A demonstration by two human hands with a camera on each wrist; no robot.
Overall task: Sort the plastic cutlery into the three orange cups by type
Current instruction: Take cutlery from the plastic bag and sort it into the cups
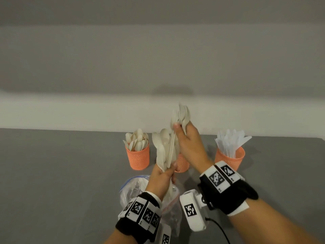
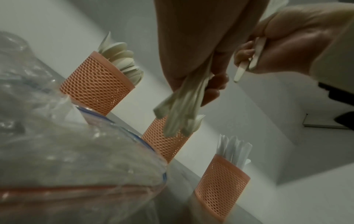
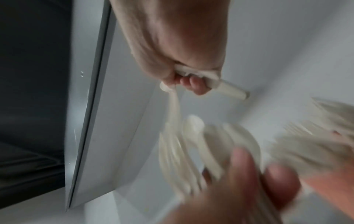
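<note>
Three orange mesh cups stand in a row on the grey table. The left cup (image 1: 138, 158) (image 2: 95, 84) holds cream spoons. Behind my hands, the middle cup (image 1: 182, 163) (image 2: 166, 141) is mostly hidden. White knives fill the right cup (image 1: 229, 158) (image 2: 222, 186). My left hand (image 1: 171, 170) (image 3: 249, 181) grips a mixed bundle of cream cutlery (image 1: 163, 148) (image 2: 178, 109) by its handles, above the middle cup. My right hand (image 1: 181, 127) (image 2: 287, 37) (image 3: 176, 37) grips a few spoons (image 1: 183, 113) (image 3: 226, 87), raised just above that bundle.
A clear zip bag (image 1: 133, 187) (image 2: 57, 136) with more cutlery lies on the table (image 1: 61, 173) in front of the cups, under my left wrist. A pale wall runs along the table's far edge. A black cable (image 1: 223, 233) trails near my right forearm.
</note>
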